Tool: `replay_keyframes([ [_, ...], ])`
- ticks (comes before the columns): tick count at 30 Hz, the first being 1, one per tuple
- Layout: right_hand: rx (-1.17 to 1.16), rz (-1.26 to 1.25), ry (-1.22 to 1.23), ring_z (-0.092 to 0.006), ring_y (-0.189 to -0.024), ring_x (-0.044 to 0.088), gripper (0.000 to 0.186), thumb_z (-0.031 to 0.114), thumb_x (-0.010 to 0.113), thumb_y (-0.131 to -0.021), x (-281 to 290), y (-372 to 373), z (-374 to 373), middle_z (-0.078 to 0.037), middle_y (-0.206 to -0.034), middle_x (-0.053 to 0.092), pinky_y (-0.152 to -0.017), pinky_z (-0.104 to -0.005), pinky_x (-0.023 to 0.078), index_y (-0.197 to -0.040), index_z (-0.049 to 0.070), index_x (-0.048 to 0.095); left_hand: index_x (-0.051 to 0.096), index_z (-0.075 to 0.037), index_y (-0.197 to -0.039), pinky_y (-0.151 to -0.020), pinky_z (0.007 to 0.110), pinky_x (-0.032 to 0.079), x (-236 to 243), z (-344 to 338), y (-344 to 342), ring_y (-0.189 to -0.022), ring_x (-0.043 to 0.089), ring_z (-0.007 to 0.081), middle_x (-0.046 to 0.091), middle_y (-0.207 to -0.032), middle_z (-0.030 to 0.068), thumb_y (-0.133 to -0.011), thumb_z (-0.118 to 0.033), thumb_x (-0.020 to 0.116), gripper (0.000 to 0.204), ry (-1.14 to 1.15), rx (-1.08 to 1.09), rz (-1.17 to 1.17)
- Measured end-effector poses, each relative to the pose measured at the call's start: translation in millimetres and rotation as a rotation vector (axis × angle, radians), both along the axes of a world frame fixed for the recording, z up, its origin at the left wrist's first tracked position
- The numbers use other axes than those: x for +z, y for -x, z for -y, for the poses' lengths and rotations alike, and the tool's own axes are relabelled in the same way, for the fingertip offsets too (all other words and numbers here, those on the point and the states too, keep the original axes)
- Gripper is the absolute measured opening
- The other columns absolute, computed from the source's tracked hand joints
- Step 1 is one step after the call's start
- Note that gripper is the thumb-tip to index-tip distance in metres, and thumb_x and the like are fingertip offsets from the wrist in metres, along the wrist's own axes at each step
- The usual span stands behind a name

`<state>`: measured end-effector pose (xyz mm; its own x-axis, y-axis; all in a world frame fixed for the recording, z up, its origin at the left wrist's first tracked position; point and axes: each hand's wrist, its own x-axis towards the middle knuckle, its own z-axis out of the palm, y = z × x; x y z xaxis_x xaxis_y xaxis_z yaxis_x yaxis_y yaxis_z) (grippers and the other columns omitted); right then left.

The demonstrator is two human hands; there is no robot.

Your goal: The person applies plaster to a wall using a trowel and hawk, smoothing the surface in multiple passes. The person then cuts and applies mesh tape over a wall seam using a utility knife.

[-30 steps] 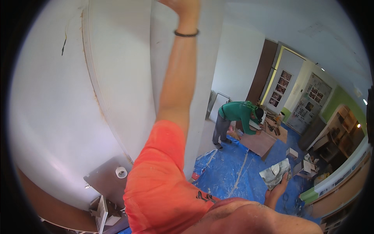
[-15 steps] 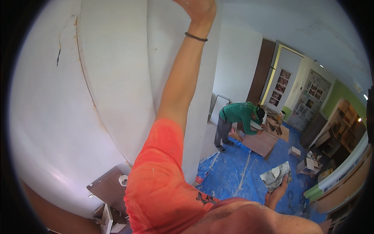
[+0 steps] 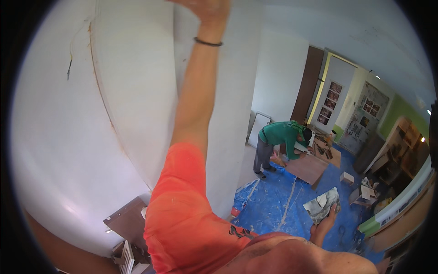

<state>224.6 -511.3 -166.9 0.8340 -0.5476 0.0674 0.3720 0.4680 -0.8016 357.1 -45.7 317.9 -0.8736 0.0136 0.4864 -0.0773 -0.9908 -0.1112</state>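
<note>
A tilted putty board (image 3: 325,208) above the blue floor sheet (image 3: 267,201)
Grasped near its edge by the right hand (image 3: 325,223), it could tip if that grip slackens, spilling its pale lump (image 3: 321,201); the left hand (image 3: 206,8), cropped high above the sheet, cannot be judged.

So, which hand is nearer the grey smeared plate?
Right: the right hand holds the plate at its lower right edge; the left hand is raised high, well apart from it.
</note>
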Motion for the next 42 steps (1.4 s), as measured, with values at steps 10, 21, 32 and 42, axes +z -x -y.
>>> replay_keyframes([
  [10,0.0,-0.053,-0.053,-0.0291,-0.13,0.057,0.06,0.036,0.056,-0.107,-12,-2,6,-0.014,-0.147,0.051,-0.105,-0.0429,0.052,-0.153,0.003,0.038,0.042,0.006,-0.151,-0.107,0.056,0.034,55,19,-29,-0.13,0.046,0.0501,0.045,-0.149,0.0316,-0.091,0.002,0.056,0.061,-0.021,0.045,0.154],
  [21,0.099,0.01,-0.158,-0.0279,-0.128,0.059,0.054,0.035,0.054,-0.107,9,3,1,-0.013,-0.143,0.056,-0.104,-0.0441,0.053,-0.149,0.002,0.044,0.055,0.003,-0.143,-0.119,0.051,0.03,-158,136,-22,-0.128,0.059,0.0349,0.062,-0.141,0.0202,-0.097,0.005,0.051,0.046,-0.307,-0.596,-0.572],
  [32,0.729,-0.118,-0.6,-0.0245,-0.109,0.069,0.038,0.027,0.053,-0.106,-10,-25,-56,-0.012,-0.123,0.068,-0.093,-0.0384,0.058,-0.135,0.004,0.057,0.055,-0.014,-0.147,-0.119,0.052,0.036,-452,212,111,-0.144,0.044,0.0429,0.048,-0.153,0.0207,-0.089,0.01,0.066,0.065,-1.066,-1.327,-1.61],
  [42,0.48,0.056,-0.352,-0.0228,-0.123,0.062,0.047,0.035,0.056,-0.106,8,-53,-57,-0.009,-0.135,0.061,-0.104,-0.0422,0.052,-0.144,0.008,0.05,0.059,0.005,-0.129,-0.083,0.032,0.056,-464,149,134,-0.096,0.068,0.0189,0.069,-0.116,0.0133,-0.106,-0.024,0.058,0.037,0.5,-1.29,-1.881],
])
